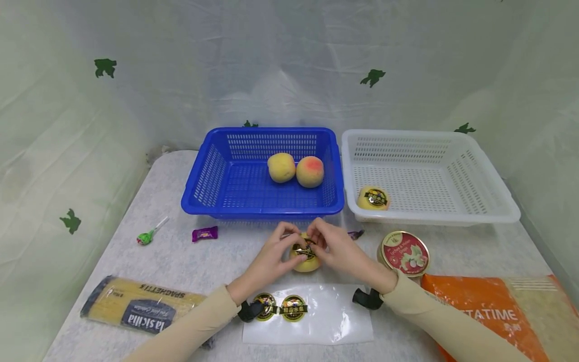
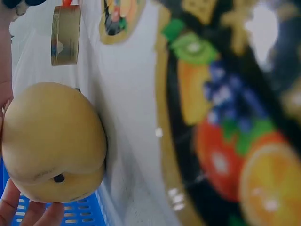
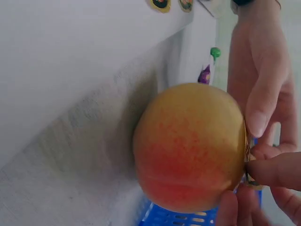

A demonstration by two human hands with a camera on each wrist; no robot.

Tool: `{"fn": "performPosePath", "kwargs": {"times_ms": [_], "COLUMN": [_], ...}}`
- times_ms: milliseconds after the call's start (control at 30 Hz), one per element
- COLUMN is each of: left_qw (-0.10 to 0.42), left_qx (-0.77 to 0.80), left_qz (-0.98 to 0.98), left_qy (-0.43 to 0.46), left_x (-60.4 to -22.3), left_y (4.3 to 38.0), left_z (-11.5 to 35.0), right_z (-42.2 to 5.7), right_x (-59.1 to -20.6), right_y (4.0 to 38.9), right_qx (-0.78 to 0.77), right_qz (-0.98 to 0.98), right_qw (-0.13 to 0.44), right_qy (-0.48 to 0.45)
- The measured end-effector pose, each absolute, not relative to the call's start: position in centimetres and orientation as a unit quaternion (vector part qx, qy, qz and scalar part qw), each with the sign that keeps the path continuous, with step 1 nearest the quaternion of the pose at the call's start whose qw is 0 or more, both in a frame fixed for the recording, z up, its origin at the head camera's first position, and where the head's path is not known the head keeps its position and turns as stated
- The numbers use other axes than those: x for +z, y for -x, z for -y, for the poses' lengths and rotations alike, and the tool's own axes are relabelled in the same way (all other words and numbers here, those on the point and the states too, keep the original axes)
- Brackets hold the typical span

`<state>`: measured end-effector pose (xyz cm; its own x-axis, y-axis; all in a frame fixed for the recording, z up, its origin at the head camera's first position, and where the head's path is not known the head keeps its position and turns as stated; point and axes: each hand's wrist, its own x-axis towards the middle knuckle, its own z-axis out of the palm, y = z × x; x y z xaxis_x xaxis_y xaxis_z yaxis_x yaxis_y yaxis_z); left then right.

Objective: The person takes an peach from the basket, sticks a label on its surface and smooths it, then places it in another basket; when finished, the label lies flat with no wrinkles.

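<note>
A yellow peach with a red blush (image 3: 188, 150) stands on the table in front of the blue basket. On its top, in the head view, lies a round black-and-gold fruit sticker (image 1: 305, 251), partly covered by fingers. My left hand (image 1: 273, 254) comes from the left, its thumb and fingertips pinching the sticker's left side. From the right, my right hand (image 1: 336, 246) pinches the sticker's other side between thumb and curled fingers. The right wrist view shows the sticker (image 3: 247, 146) edge-on against the peach, with both hands' fingertips around it.
Two plain peaches sit in the blue basket (image 1: 262, 208); a stickered peach (image 1: 373, 198) is in the white basket (image 1: 434, 216). A sticker sheet (image 1: 325, 317) lies between the forearms. Around are a spaghetti pack (image 1: 149, 306), lollipop (image 1: 146, 237), purple candy (image 1: 205, 234), round tin (image 1: 404, 254) and orange bag (image 1: 488, 311).
</note>
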<state>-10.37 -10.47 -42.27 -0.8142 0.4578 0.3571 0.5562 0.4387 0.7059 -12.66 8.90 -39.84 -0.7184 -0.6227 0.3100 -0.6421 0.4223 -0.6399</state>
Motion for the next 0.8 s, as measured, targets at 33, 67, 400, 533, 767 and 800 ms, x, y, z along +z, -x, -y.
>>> {"fn": "performPosePath", "kwargs": {"times_ms": [33,67,400,533,767,800], "left_qw": [0.053,0.050,-0.040,-0.073,-0.094,-0.095], "left_qx": [-0.440,-0.442,-0.541,-0.576,-0.602,-0.603], "left_qz": [0.846,0.845,0.799,0.780,0.766,0.765], "left_qy": [0.298,0.296,0.259,0.232,0.205,0.202], "left_x": [-42.3,-42.3,-42.6,-42.8,-42.9,-42.7], "left_y": [10.4,10.4,11.3,12.0,12.2,12.1], "left_z": [10.5,10.5,11.1,11.2,11.2,11.1], "right_z": [-8.9,-9.0,-9.7,-10.0,-10.0,-9.9], "right_x": [-39.9,-39.9,-41.0,-41.7,-41.8,-41.9], "right_y": [12.5,12.4,12.6,13.2,13.3,13.3], "right_qx": [0.377,0.371,0.391,0.467,0.500,0.496], "right_qz": [0.847,0.850,0.843,0.807,0.791,0.797], "right_qw": [0.018,0.021,-0.054,-0.112,-0.142,-0.135], "right_qy": [-0.374,-0.373,-0.365,-0.344,-0.322,-0.319]}}
